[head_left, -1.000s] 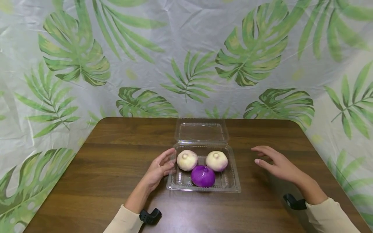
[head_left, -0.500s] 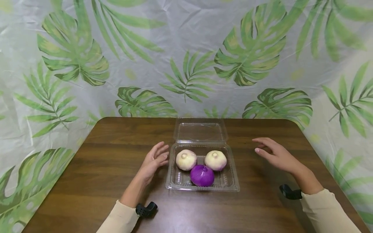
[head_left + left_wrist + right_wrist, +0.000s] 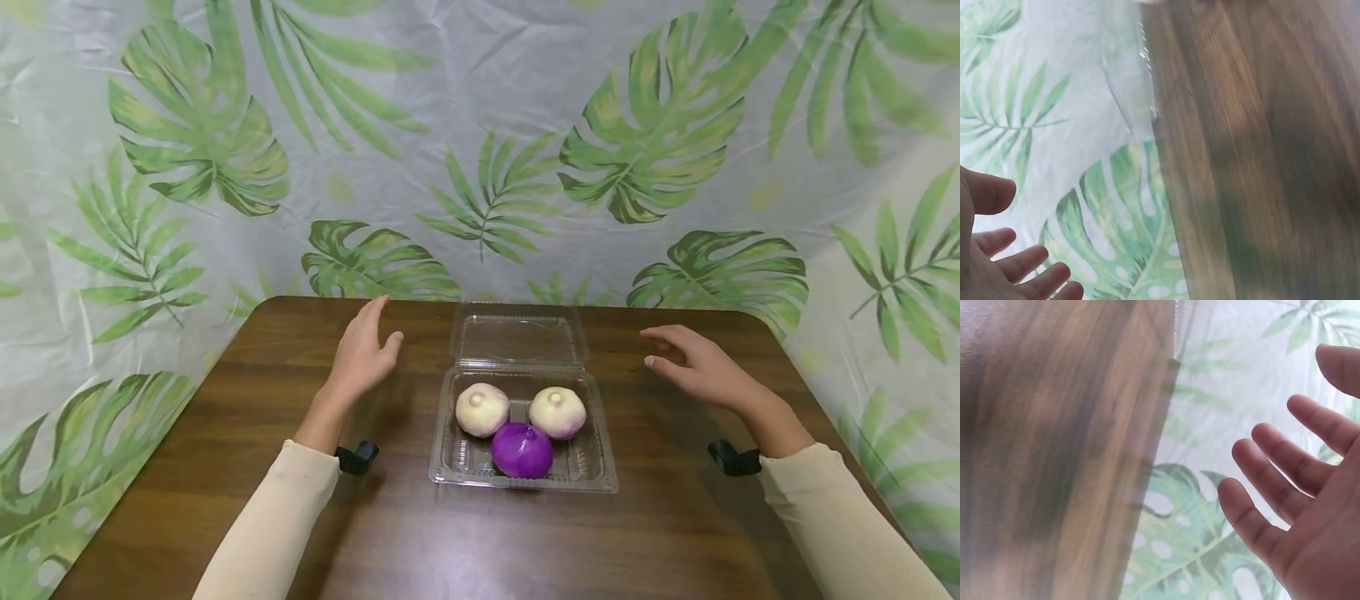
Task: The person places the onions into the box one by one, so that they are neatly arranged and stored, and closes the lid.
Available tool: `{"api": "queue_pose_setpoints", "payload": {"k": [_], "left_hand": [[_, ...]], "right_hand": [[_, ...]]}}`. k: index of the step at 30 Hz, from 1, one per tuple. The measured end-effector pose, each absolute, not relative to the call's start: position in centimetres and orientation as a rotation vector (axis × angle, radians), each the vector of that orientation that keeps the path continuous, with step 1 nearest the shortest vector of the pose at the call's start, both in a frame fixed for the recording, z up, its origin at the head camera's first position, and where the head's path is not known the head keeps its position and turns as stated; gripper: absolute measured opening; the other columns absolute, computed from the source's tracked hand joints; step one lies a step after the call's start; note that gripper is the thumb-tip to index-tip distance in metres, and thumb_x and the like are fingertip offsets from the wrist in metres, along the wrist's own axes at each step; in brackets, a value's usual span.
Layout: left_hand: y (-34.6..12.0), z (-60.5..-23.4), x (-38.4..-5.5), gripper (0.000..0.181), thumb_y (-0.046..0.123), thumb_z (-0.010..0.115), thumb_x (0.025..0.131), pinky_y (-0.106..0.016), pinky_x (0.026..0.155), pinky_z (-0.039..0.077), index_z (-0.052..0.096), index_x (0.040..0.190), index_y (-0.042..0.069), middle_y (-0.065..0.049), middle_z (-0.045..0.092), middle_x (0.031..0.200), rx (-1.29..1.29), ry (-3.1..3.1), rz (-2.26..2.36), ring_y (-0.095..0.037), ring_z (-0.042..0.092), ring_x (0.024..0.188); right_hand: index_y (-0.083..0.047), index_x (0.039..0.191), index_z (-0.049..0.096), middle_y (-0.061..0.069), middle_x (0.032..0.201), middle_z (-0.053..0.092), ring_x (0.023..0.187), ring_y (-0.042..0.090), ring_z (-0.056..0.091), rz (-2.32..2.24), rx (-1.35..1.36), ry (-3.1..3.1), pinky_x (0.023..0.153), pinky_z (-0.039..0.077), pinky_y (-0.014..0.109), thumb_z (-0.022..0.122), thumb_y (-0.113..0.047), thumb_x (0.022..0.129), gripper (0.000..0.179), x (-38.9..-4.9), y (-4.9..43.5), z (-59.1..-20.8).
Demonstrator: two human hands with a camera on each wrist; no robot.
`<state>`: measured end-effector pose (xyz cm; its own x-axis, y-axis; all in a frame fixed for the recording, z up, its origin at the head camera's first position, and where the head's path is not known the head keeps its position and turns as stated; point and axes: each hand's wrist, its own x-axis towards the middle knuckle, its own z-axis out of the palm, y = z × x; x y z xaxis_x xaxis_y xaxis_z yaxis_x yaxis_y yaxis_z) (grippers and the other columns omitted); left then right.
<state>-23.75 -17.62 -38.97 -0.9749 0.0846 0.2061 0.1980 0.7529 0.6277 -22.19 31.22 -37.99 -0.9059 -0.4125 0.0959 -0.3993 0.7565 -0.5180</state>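
Purple onion (image 3: 522, 451) is seated in the tray of the clear container (image 3: 570, 487), midway along its near side; left pale bulb (image 3: 482, 411) and right pale bulb (image 3: 557, 414) are set behind it, toward the container's far corners. Whether the three are in contact cannot be told. Lid (image 3: 517, 337) is folded back beyond the container's far side and not brought over the tray. Judged on that, the filling looks done: three pieces placed, none seen outside the container; only the lid is left unclosed, if closing is wanted at all. Left hand (image 3: 363, 350) is held to the container's left, apart from it, fingers pointed toward the far table edge; right hand (image 3: 697, 367) is held to its right, also well apart, fingers slightly bent. Nothing is gripped by either; thumb and fingers are kept apart on both. Bulbs and whole container on the table (image 3: 285, 417) are shown by the head view only; in neither wrist view can any bulb be seen. By the wrist views, spread fingers and bare palms are shown better, against leaf-print cloth (image 3: 1110, 206), plus a clear plastic edge, probably the lid's. Wood there is blurred.
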Motion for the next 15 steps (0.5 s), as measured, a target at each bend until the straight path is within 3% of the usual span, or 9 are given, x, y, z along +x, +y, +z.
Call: {"api": "queue_pose_setpoints", "payload": {"k": [15], "left_hand": [[-16.2, -40.2, -26.1, 0.063, 0.032, 0.051, 0.101, -0.057, 0.12, 0.027, 0.028, 0.155, 0.009, -0.015, 0.028, 0.163, -0.296, -2.865, -0.912, -0.038, 0.026, 0.15]], "right_hand": [[-0.003, 0.146, 0.044, 0.028, 0.147, 0.042, 0.128, 0.048, 0.048, -0.726, -0.672, 2.881, 0.098, 0.044, 0.064, 0.054, -0.031, 0.102, 0.053, -25.1, 28.3, -38.1]]}}
